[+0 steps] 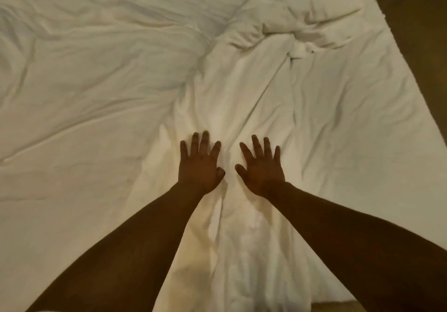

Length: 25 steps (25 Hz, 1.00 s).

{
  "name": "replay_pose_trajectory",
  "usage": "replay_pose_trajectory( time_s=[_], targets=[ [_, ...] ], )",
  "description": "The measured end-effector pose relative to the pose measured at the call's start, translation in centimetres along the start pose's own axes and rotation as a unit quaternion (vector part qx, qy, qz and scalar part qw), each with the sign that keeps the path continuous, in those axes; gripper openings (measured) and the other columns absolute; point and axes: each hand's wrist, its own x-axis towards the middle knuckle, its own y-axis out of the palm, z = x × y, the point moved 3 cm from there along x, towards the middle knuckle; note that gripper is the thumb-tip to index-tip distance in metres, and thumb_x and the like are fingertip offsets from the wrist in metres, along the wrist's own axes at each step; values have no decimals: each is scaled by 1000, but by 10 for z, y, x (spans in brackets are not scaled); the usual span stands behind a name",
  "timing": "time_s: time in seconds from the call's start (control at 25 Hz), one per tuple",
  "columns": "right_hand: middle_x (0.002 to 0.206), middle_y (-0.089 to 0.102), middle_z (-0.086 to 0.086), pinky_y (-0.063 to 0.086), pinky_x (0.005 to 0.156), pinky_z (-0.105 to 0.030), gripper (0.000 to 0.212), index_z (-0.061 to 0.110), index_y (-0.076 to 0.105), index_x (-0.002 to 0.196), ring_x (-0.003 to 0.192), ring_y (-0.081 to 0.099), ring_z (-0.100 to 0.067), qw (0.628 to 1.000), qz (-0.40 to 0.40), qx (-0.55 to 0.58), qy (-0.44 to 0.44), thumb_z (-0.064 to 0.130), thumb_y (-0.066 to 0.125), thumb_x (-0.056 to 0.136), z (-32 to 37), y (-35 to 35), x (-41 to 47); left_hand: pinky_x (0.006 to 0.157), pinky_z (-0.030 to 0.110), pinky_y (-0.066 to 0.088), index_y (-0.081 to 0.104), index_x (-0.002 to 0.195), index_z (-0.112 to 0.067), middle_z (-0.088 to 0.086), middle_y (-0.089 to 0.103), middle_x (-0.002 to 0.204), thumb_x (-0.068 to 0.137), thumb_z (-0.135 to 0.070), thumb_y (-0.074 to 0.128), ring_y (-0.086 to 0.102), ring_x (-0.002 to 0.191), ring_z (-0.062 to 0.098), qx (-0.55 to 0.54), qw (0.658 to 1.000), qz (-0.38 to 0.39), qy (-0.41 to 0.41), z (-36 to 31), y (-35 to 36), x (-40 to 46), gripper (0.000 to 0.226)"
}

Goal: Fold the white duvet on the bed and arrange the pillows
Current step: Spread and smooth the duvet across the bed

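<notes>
L hand (200,164) + R hand (262,166) flat on wrinkled duvet (242,98)

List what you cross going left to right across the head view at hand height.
white duvet → left hand → right hand → bare mattress sheet → floor

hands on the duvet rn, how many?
2. Left hand and right hand lie side by side, fingers spread, flat on the white duvet, near its bunched middle ridge.
</notes>
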Motion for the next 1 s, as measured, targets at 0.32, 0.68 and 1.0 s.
replay_pose_trajectory(
  time_s=[0.32, 0.68, 1.0],
  targets=[
    [166, -12, -9, -4, 120, -57, 71, 29, -2, 158, 152, -10, -34, 994, -55, 64, 69, 58, 26, 100, -33, -74, 160, 113, 70, -4, 19, 154, -29, 17, -1, 164, 82, -65, 54, -12, 149, 41, 80, 995, -58, 11, 27, -45, 163, 87],
    [163, 12, -20, 25, 116, -57, 88, 20, 6, 158, 145, 25, -44, 833, -88, 447, 315, 70, 37, 92, -138, -161, 364, 112, 70, 19, -19, 153, -24, 15, -9, 163, 84, -65, 57, -6, 150, 41, -12, 998, -33, -57, -22, -116, 348, 111],
    [128, 59, -13, 48, 95, -38, 96, 6, 46, 135, 114, 61, -31, 465, -355, 636, 504, 74, 69, 70, -330, -183, 575, 86, 52, 46, 57, 127, 0, 23, 62, 106, 69, -83, 55, 58, 89, 38, -23, 975, -218, -43, -73, -43, 598, 101]
  ],
)
